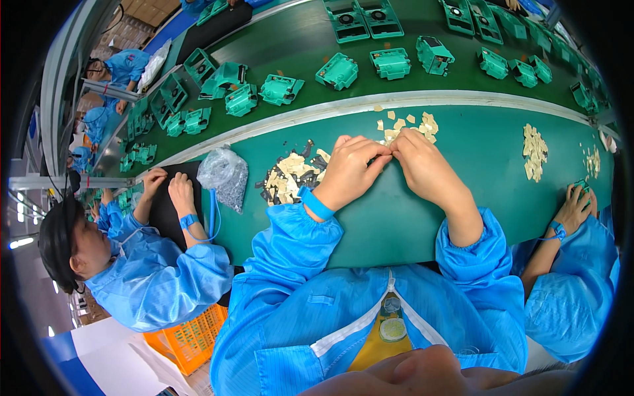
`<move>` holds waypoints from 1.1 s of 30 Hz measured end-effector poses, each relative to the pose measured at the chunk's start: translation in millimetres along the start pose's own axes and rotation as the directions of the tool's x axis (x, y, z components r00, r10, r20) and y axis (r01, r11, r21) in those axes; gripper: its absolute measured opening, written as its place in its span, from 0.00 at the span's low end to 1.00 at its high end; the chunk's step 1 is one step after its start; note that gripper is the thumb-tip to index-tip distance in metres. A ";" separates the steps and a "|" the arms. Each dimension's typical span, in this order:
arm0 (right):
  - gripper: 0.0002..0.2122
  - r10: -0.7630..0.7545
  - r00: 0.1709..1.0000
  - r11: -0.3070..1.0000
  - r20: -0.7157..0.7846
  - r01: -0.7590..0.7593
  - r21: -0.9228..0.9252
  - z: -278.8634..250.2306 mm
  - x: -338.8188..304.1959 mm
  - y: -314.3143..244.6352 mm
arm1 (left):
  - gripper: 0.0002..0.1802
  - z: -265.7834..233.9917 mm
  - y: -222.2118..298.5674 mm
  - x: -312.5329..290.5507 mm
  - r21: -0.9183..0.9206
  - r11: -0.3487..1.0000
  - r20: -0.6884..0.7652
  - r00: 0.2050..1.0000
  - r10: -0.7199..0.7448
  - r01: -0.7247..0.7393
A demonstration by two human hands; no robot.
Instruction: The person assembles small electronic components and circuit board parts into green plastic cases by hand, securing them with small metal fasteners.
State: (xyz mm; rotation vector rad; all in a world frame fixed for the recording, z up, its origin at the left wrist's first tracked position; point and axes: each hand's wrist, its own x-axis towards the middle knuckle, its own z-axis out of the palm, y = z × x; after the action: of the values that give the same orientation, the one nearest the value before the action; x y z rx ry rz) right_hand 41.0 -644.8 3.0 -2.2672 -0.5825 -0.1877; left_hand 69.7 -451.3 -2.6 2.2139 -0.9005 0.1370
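Observation:
My left hand (351, 170) and my right hand (426, 166) meet over the green work surface (389, 231), fingertips pinched together. Whatever small piece they may hold is hidden by the fingers. Just beyond my right hand lies a loose heap of flat cream pieces (428, 124), a few scattered to its left. Next to my left wrist, which wears a blue band (316, 203), spreads a mixed pile of cream and black pieces (288, 175). Left of that pile sits a clear plastic bag (223, 173) full of small dark parts.
Across a pale rail (297, 120), a dark green belt (277, 59) carries several green plastic housings (337, 71). Co-workers in blue sit close on my left (158, 280) and right (571, 284). More cream pieces (534, 153) lie at the right. An orange crate (188, 338) stands lower left.

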 end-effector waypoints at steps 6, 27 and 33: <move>0.03 0.030 0.999 0.997 0.012 -0.030 0.067 -5.9 0.2 4.3 | 0.05 0.3 2.0 3.4 -0.012 1.000 0.014 1.000 -0.019 0.019; 0.11 0.328 0.909 0.935 -0.256 -0.351 -0.046 -14.3 -2.8 35.4 | 0.04 9.9 12.4 13.2 0.216 0.973 -0.152 0.982 0.110 -0.076; 0.16 0.564 0.818 0.776 -0.109 -0.480 0.409 -21.9 3.1 35.2 | 0.09 18.2 20.2 19.1 0.390 0.898 -0.195 0.934 0.298 -0.205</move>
State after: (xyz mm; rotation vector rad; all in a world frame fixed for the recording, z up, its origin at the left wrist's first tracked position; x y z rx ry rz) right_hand 61.1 -680.6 -4.0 -1.9162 0.1519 -0.0467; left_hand 68.1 -484.0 2.7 2.3289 -1.0844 0.7487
